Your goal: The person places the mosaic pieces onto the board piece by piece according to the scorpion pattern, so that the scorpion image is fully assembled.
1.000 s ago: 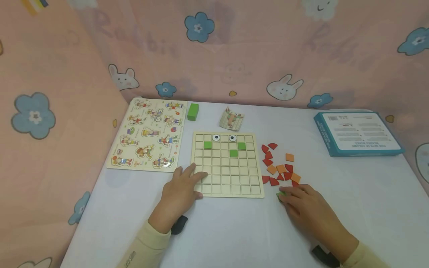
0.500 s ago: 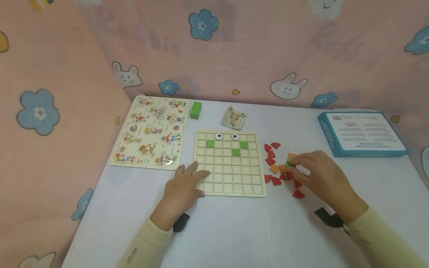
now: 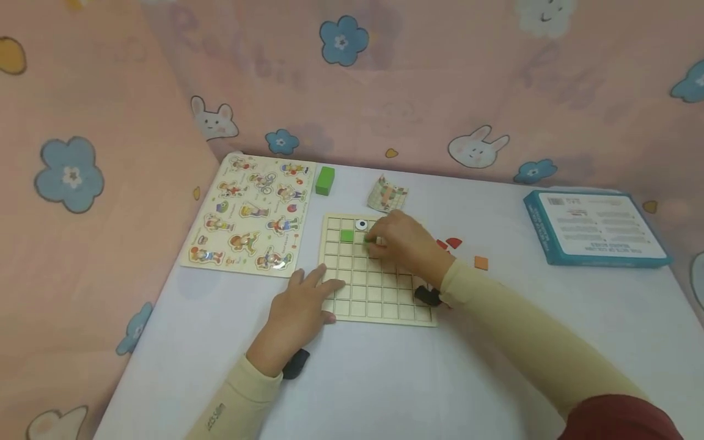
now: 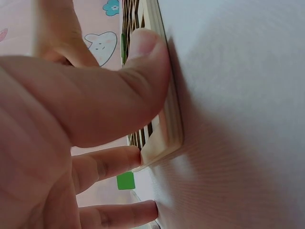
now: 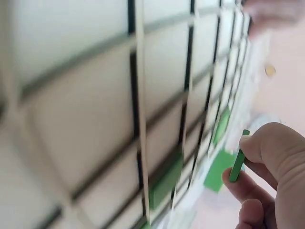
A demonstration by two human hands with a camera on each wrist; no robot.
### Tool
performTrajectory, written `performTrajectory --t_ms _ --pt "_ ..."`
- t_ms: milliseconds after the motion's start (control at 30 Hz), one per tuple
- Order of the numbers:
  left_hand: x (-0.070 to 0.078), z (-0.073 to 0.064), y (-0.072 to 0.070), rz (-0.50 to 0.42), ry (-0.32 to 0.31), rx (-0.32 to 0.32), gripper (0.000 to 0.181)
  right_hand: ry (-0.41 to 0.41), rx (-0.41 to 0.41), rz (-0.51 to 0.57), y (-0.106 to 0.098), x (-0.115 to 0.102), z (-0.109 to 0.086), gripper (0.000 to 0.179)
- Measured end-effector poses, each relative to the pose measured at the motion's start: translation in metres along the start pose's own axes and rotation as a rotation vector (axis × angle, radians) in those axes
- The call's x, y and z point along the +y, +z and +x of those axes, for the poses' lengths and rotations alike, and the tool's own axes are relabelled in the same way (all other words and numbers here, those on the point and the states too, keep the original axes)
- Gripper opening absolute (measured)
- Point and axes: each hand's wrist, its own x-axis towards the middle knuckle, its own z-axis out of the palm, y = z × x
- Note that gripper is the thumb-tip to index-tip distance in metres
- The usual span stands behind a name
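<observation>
The wooden grid board (image 3: 359,293) lies flat on the white table. On its left edge rests my left hand (image 3: 294,315), fingers spread, with the thumb touching the board's near side in the left wrist view. My right hand (image 3: 404,241) is over the board's upper part. It pinches a thin green tile (image 5: 239,157) between thumb and fingertip, held apart from the grid in the right wrist view. A green square (image 3: 347,236) and a round eye piece (image 3: 361,225) sit in cells near the top. The right hand hides the other upper cells in the head view.
Red pieces (image 3: 453,243) and an orange square (image 3: 481,263) lie right of the board, partly behind the right arm. Behind stand a green block (image 3: 325,181) and a creased picture card (image 3: 387,194). A picture puzzle (image 3: 250,214) lies left, a blue box (image 3: 599,226) right.
My right hand has picked up the green tile near the loose pieces and carried it left and up over the board. The left hand stays on the board's edge.
</observation>
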Motion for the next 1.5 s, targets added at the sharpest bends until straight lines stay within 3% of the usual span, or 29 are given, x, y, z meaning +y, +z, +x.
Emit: performTrajectory --t_ms 133,433,733,1000,1200,1333,1500 --pt "0.0 0.0 -0.001 0.002 0.004 -0.005 0.066 -0.099 0.026 -0.049 0.016 -0.008 0.005 0.012" --pt "-0.001 -0.002 -0.001 0.01 -0.003 -0.006 0.066 -0.072 -0.002 -0.106 0.025 -0.015 0.004 0.012" --pt "-0.001 -0.003 -0.001 0.013 0.004 -0.005 0.066 0.012 -0.035 -0.206 0.029 -0.028 -0.008 0.016" --pt "-0.003 -0.001 -0.007 0.017 -0.005 -0.015 0.065 0.152 -0.081 -0.218 0.022 -0.041 0.006 0.017" --pt "-0.005 0.001 -0.006 0.016 -0.002 -0.016 0.066 0.181 -0.113 -0.161 0.019 -0.037 0.008 0.022" --pt "-0.004 0.0 -0.004 0.004 -0.005 -0.016 0.066 0.223 -0.066 -0.037 0.014 -0.025 -0.009 0.019" --pt "-0.003 -0.001 -0.002 -0.006 0.0 -0.006 0.067 0.352 -0.023 0.036 -0.006 0.012 -0.065 0.027"
